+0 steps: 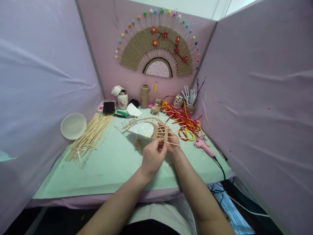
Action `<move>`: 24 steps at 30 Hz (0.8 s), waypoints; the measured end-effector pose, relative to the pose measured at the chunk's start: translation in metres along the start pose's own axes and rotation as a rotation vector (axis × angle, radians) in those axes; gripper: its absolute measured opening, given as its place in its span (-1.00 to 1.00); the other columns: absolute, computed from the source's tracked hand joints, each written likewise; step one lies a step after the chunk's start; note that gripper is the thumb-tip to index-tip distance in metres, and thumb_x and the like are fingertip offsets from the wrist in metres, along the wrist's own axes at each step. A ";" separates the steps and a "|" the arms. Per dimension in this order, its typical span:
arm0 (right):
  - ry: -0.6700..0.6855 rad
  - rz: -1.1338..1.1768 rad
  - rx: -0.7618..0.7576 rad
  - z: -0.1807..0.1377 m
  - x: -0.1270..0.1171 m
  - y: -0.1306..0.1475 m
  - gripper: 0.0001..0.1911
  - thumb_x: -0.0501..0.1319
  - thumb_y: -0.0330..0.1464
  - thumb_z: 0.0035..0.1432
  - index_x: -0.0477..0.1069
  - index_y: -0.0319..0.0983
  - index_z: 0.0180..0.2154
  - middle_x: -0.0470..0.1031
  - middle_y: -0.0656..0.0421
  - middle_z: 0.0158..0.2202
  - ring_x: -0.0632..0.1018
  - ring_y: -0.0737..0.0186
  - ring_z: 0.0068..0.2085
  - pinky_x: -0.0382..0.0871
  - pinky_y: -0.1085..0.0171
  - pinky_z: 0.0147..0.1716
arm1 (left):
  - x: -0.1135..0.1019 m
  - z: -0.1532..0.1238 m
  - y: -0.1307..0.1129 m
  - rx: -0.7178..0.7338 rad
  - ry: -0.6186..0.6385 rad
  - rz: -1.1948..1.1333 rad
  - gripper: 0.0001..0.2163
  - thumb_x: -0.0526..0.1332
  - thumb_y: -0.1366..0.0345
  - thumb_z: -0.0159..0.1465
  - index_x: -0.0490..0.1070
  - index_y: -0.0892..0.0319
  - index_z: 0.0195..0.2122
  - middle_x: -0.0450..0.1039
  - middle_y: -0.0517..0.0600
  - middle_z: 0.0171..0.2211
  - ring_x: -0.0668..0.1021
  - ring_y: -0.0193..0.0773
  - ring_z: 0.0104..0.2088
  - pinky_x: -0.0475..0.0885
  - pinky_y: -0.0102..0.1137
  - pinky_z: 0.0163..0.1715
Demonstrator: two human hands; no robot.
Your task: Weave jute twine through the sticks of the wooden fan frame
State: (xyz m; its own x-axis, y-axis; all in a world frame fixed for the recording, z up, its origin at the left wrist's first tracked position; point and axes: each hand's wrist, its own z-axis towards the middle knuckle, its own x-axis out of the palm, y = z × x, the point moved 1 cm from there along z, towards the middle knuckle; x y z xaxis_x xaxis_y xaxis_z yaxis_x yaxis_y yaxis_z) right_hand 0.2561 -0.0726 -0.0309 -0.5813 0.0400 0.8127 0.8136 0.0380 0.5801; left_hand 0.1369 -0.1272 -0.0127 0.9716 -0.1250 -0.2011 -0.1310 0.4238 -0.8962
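A half-made hand fan (141,129) is held tilted above the table, its bamboo sticks spreading out beyond bands of woven twine. Its half-round centre is pale cloth with a light pattern. My left hand (153,156) pinches the fan's near edge, where the outer twine band meets the sticks; whether a loose twine end is also between the fingers is too small to tell. Behind the sticks, my right hand (173,143) grips the fan from the far right side, its fingers partly hidden. Loose twine strands (139,146) hang under the fan.
Bamboo sticks (94,132) lie in a pile beside a white plate (73,126). Green-handled pliers (121,114) and a white half-disc (134,109) are behind. Rightward are coloured pipe cleaners (182,117), scissors (189,134) and a corded pink glue gun (204,147). A twine spool (145,97) stands at the back.
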 end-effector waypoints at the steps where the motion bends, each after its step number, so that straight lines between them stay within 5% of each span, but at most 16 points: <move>1: 0.006 0.004 0.005 0.000 0.000 0.000 -0.78 0.14 -0.36 0.21 0.49 -0.27 -0.15 0.61 0.18 -0.33 0.60 0.29 -0.29 0.50 0.34 -0.27 | 0.000 0.000 0.000 0.029 -0.008 0.040 -0.83 0.22 0.35 0.20 0.50 0.14 -0.19 0.59 0.02 -0.31 0.59 -0.22 -0.36 0.46 -0.32 -0.25; 6: 0.026 0.016 0.021 0.001 -0.002 -0.002 -0.76 0.14 -0.35 0.22 0.48 -0.27 -0.12 0.61 0.17 -0.32 0.59 0.30 -0.31 0.50 0.35 -0.28 | -0.001 -0.001 0.002 0.028 -0.035 0.057 -0.87 0.21 0.39 0.19 0.50 0.12 -0.25 0.59 0.01 -0.34 0.60 -0.20 -0.35 0.45 -0.34 -0.25; 11: 0.050 -0.007 0.012 -0.001 0.000 -0.002 -0.76 0.16 -0.34 0.20 0.47 -0.23 -0.10 0.61 0.19 -0.31 0.59 0.29 -0.31 0.52 0.33 -0.32 | -0.001 -0.009 0.000 -0.139 -0.056 -0.347 -0.75 0.29 0.37 0.14 0.37 0.08 -0.15 0.57 -0.03 -0.39 0.61 -0.21 -0.35 0.46 -0.37 -0.27; 15: 0.031 0.015 -0.053 0.000 0.000 -0.003 -0.82 0.21 -0.35 0.16 0.49 -0.23 -0.18 0.61 0.20 -0.29 0.60 0.29 -0.25 0.52 0.32 -0.21 | -0.002 -0.012 0.003 -0.522 -0.022 -0.800 -0.84 0.28 0.32 0.17 0.26 0.14 -0.33 0.52 -0.02 -0.50 0.58 -0.26 -0.49 0.47 -0.43 -0.41; 19: 0.063 -0.037 -0.060 -0.001 0.000 -0.004 -0.71 0.27 -0.31 0.11 0.48 -0.25 -0.11 0.61 0.15 -0.25 0.60 0.25 -0.23 0.52 0.26 -0.17 | -0.009 0.002 0.008 -0.959 0.059 -1.310 -0.70 0.08 0.10 0.32 0.36 0.29 -0.28 0.55 0.17 -0.37 0.62 -0.21 -0.32 0.52 -0.38 -0.24; 24: 0.129 -0.136 -0.094 -0.006 0.004 -0.003 -0.70 0.32 -0.31 0.06 0.48 -0.22 -0.12 0.61 0.15 -0.23 0.60 0.19 -0.25 0.53 0.18 -0.23 | -0.017 0.028 0.013 -1.052 0.021 -1.441 -0.62 0.04 0.06 0.34 0.40 0.32 -0.12 0.57 0.16 -0.32 0.64 -0.11 -0.28 0.56 -0.26 -0.28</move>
State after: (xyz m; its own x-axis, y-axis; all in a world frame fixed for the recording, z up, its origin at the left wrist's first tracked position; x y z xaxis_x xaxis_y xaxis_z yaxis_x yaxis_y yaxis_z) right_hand 0.2514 -0.0787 -0.0285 -0.6851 -0.0876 0.7232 0.7282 -0.0589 0.6828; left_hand 0.1246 -0.0946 -0.0103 0.4194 0.1436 0.8964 0.6707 -0.7145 -0.1993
